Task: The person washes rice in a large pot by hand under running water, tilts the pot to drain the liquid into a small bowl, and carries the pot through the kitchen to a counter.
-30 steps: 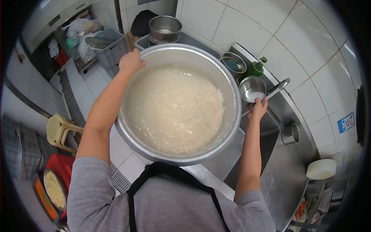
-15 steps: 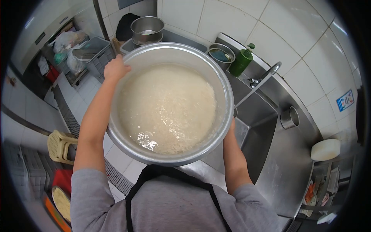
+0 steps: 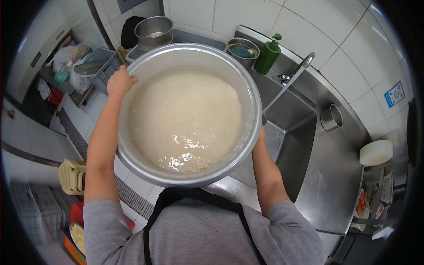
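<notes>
Both my hands hold a large round metal pot (image 3: 198, 57) in front of my chest, at the edge of the sink. Cloudy whitish water with pale grains that look like rice (image 3: 185, 119) fills much of it, and light glints near the close side. My left hand (image 3: 120, 81) is closed on the pot's far left side, by the rim. On the right side, my right hand (image 3: 260, 136) grips the pot low down, its fingers mostly hidden behind the wall. The pot looks slightly tilted.
Water runs from the tap (image 3: 304, 62) into the steel sink (image 3: 300, 154) at the right. Behind stand a green pump bottle (image 3: 267, 55), a metal bowl (image 3: 243, 51) and a round metal pan (image 3: 154, 31). A metal cup (image 3: 331, 117) and yellow stool (image 3: 71, 176) flank me.
The pot and both hands have shifted slightly left and up in the view, and the background has moved too. The glints and ripples on the water differ. My grip looks the same.
</notes>
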Demonstrator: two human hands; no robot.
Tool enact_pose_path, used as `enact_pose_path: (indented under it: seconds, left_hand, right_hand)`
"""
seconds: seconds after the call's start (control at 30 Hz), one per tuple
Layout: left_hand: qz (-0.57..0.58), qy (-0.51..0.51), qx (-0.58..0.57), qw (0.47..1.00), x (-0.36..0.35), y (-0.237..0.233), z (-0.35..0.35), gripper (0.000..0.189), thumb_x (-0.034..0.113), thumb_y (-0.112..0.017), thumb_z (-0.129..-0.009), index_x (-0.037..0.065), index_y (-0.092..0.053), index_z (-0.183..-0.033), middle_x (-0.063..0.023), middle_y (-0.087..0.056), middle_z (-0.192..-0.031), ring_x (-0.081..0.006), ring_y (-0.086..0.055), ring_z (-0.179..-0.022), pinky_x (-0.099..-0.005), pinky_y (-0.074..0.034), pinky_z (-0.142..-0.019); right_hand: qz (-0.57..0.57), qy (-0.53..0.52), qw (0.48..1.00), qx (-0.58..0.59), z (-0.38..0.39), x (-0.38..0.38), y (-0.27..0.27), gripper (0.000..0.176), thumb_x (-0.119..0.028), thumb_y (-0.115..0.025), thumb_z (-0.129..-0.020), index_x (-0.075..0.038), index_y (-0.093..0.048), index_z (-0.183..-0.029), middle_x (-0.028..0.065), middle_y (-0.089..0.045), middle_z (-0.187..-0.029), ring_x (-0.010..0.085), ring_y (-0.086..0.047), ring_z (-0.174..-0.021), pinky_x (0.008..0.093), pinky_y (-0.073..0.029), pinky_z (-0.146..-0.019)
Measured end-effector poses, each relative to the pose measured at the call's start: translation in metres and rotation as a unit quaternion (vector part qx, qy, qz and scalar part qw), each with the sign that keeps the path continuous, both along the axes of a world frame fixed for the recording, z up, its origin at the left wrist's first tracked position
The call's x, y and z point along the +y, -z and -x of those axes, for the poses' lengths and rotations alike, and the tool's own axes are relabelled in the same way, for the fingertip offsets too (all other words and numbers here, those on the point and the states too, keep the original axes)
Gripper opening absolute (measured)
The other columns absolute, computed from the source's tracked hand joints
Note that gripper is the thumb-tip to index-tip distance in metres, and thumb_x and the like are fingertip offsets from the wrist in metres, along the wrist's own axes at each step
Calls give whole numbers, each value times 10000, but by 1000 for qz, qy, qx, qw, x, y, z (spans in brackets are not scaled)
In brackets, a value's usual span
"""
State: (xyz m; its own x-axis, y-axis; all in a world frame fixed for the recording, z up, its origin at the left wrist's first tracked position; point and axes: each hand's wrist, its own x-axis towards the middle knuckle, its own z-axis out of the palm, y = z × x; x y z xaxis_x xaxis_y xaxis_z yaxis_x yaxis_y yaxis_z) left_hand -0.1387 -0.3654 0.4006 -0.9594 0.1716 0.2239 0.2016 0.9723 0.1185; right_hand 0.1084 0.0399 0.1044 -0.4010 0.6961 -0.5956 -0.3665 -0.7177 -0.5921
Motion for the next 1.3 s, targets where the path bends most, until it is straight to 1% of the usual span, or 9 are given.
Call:
enact_pose_path:
  seconds: [0.1, 0.23, 0.3, 0.4, 0.6, 0.8, 0.9, 1.1, 1.3]
  left_hand:
    - [3, -2, 1, 1000, 1, 0, 0, 445, 320, -590, -665, 16, -480, -970, -200, -592, -889, -332, -579, -842, -401, -460, -736]
    - [1, 7, 9, 1000, -1, 3, 3, 459, 335, -594, -670, 2, -471, -961, -222, -585, -878, -348, -570, -844, -421, -449, -731]
    - [2, 11, 8, 1000, -1, 4, 5, 457, 337, -595, -669, 3, -473, -956, -222, -585, -877, -349, -570, -842, -422, -449, -728]
    - [5, 11, 8, 1000, -1, 4, 5, 446, 331, -595, -666, 9, -479, -951, -214, -587, -884, -342, -573, -841, -413, -452, -727]
    - [6, 9, 6, 1000, 1, 2, 3, 435, 325, -594, -664, 18, -481, -950, -198, -593, -890, -333, -575, -847, -406, -454, -730]
    - [10, 6, 10, 1000, 1, 3, 3, 445, 338, -597, -662, 18, -480, -947, -199, -592, -889, -336, -573, -845, -411, -452, -731]
    - [13, 5, 14, 1000, 2, 3, 3, 453, 346, -600, -659, 18, -479, -947, -203, -591, -887, -340, -573, -843, -412, -452, -731]
    - [14, 6, 16, 1000, 2, 3, 3, 457, 351, -592, -660, 21, -477, -954, -207, -589, -888, -344, -571, -845, -413, -452, -735]
    - [16, 7, 17, 1000, 2, 3, 1, 465, 349, -592, -660, 17, -476, -964, -209, -589, -888, -347, -571, -846, -412, -453, -737]
  right_hand:
    - [6, 6, 1000, -10, 0, 1, 6, 153, -81, -520, -655, 1, -497, -782, 111, -531, -766, 246, -556, -670, 368, -486, -576]
    - [19, 37, 997, -63, -5, -17, -24, 141, -95, -519, -662, -24, -491, -779, 97, -521, -749, 243, -550, -652, 372, -480, -527]
    - [-2, 6, 999, -35, -7, -18, -22, 172, -107, -516, -665, -43, -486, -822, 102, -514, -787, 255, -544, -640, 382, -474, -488]
    - [10, 19, 1000, -13, -9, -19, -18, 210, -114, -513, -669, -51, -470, -866, 110, -498, -860, 263, -542, -675, 381, -478, -480]
    - [-15, -14, 1000, -16, -13, -13, -2, 270, -94, -500, -673, -35, -442, -931, 144, -470, -947, 302, -533, -826, 419, -523, -549]
    - [15, -1, 1000, 25, -8, -4, 15, 346, -74, -490, -683, -32, -425, -1021, 187, -438, -1037, 360, -515, -873, 449, -531, -593]
    - [16, 15, 999, -35, -10, -8, 3, 370, -77, -492, -687, -40, -419, -1047, 190, -428, -1057, 363, -514, -871, 447, -532, -586]
    - [13, 58, 996, -71, -7, -15, -20, 387, -80, -494, -688, -54, -413, -1066, 171, -436, -1048, 355, -515, -848, 439, -531, -575]
    - [11, 50, 997, -54, -10, -11, -24, 381, -90, -500, -692, -64, -412, -1062, 157, -427, -1037, 340, -508, -836, 427, -530, -546]
